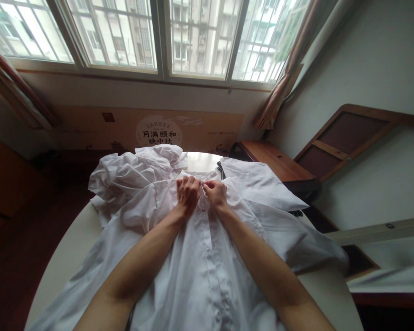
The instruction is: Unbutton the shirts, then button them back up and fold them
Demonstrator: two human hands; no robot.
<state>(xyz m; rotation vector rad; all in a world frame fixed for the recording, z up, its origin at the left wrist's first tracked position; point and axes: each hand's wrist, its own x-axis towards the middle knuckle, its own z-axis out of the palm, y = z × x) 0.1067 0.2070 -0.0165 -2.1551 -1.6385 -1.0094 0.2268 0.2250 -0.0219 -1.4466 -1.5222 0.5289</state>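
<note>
A white buttoned garment [189, 257] lies spread over a round pale table [69, 248], its row of buttons running toward me. Near its far end, my left hand [188, 193] is closed on the cloth at the front opening. Right beside it, my right hand [214, 192] pinches the facing edge, and the fingertips of both hands nearly meet. Whether a button is between them is too small to tell.
Crumpled white cloth [134, 170] is heaped at the table's far left. Folded white cloth [262, 181] lies at the right. Beyond stand a wooden desk [276, 158], a cardboard box [103, 126] with printed characters, and barred windows [200, 37]. A wooden-framed piece [345, 133] leans at right.
</note>
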